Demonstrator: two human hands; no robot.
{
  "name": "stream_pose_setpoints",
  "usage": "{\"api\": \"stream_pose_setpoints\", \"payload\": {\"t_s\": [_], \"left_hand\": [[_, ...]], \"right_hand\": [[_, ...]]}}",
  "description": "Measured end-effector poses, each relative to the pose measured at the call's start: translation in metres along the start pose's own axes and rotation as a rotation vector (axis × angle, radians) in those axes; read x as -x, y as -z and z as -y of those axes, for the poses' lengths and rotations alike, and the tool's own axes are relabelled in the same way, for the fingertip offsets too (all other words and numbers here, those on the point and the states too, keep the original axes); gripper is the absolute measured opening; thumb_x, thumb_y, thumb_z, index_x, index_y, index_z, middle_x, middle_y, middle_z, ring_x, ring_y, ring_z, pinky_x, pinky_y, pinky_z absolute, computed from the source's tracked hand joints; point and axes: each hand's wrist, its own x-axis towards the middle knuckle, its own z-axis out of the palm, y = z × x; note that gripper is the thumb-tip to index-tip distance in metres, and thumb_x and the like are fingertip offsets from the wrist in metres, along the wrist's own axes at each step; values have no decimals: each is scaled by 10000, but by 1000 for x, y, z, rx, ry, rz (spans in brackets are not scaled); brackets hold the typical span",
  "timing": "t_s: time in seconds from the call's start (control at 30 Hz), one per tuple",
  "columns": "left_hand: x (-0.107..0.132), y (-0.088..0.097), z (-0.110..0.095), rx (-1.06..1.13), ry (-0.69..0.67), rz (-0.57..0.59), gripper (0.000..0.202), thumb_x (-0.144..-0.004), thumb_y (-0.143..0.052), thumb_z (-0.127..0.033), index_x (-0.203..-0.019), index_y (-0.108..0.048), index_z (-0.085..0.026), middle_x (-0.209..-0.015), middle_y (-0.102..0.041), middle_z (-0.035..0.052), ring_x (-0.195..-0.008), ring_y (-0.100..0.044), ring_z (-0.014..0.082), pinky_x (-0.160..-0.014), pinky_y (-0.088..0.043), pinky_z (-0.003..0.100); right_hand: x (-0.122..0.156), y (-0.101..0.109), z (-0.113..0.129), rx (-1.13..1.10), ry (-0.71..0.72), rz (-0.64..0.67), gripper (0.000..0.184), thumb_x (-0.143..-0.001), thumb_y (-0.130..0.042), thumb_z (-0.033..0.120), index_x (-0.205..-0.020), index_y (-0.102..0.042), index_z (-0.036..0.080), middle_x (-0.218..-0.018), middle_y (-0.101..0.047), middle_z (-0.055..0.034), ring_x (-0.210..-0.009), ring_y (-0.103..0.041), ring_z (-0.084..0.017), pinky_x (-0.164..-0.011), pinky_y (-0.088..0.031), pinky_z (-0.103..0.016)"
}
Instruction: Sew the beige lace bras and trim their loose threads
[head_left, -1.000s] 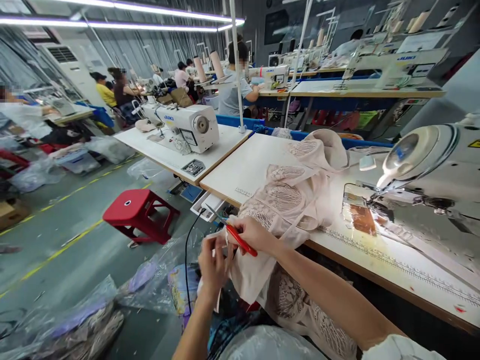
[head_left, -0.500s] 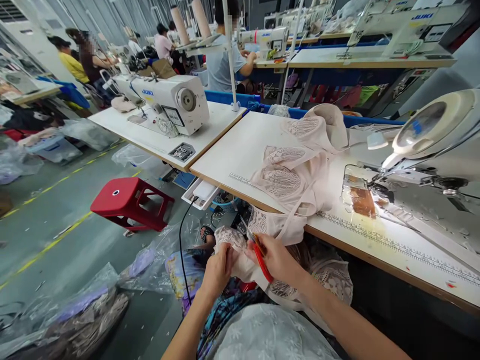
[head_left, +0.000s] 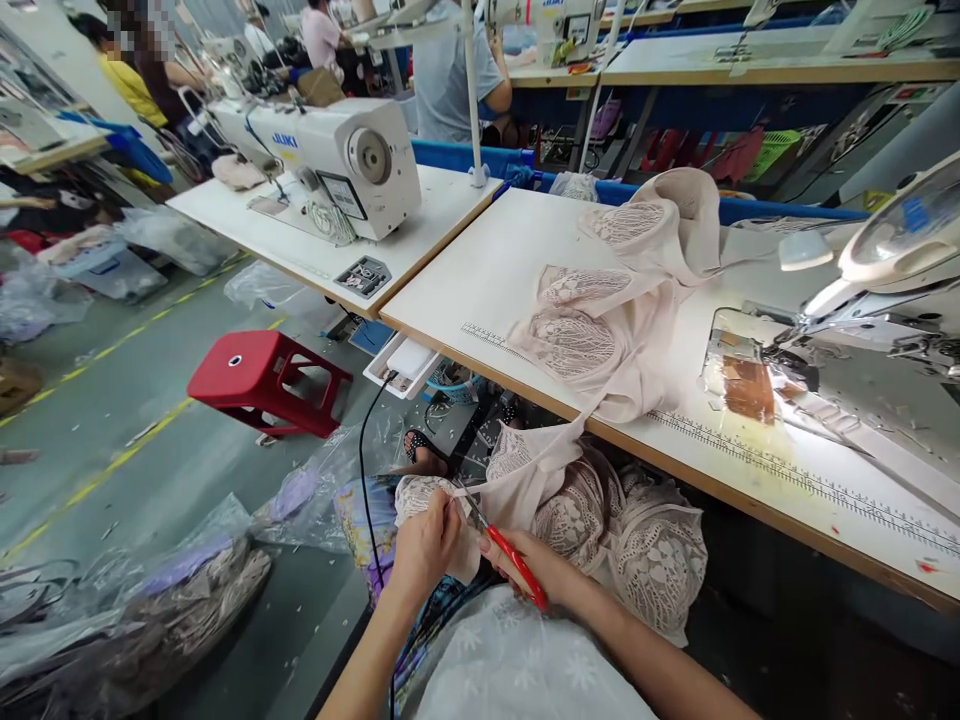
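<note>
A: Only the head view to go through. How about the left hand (head_left: 424, 540)?

B: Closed, pinching the bra (head_left: 536, 470) close to a lacy end.

A: And the right hand (head_left: 525, 560)?

B: Closed too, wrapped round the red handles of the scissors (head_left: 517, 567). Cannot tell the spread of the blades.

A: Pointing which way?

B: Up and to the left, away from the right palm, with the long axis on a slant and the tips just beside the left hand's pinch. Blades to cloth: seems the relation to watch.

A: Where to find the rest of the bra?

B: Ahead of the hands and off to the right, sagging below the edge of the table (head_left: 465, 240). Stretches sideways from the left hand, so roughly crosswise to the blades. Nearer the right hand for the bulk, nearer the left for the lacy end.

A: Anything else close by?

B: More pale lace (head_left: 574, 340) heaped on the table, with a lit machine (head_left: 900, 330) farther right. To the left, a red stool (head_left: 251, 365).
</note>
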Motion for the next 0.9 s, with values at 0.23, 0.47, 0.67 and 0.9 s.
{"api": "stream_pose_setpoints", "payload": {"t_s": [0.23,0.47,0.67,0.9], "left_hand": [[2,6,-24,306,15,69,269,-967,-356,-384,-754,-416,-232,-542,-385,-59,-465,-406,137,-498,-244,246],[0,14,-50,567,-81,161,344,-991,-374,-463,-782,-469,-206,-623,-426,-38,-554,-378,130,-531,-284,243],[1,17,-56,661,-68,316,377,-990,-373,-525,-816,-465,-203,-624,-350,-52,-565,-309,124,-541,-260,249],[-1,20,-53,703,-46,336,398,-989,-395,-522,-762,-448,-199,-669,-379,-32,-629,-331,131,-580,-294,247]], "right_hand": [[18,-2,28,183,110,-284,412,-844,-618,564,-659,-478,224,-585,-540,4,-551,-546,-175,-528,-461,-302],[27,29,53,90,242,-378,230,-824,-678,360,-980,-619,201,-1000,-656,-67,-918,-617,-224,-896,-497,-364],[21,36,60,-213,102,-235,351,-712,-788,437,-852,-608,170,-777,-577,11,-693,-524,-133,-649,-454,-257],[20,34,70,-274,55,-220,369,-640,-829,434,-751,-602,166,-718,-565,28,-653,-477,-112,-616,-413,-243]]}}
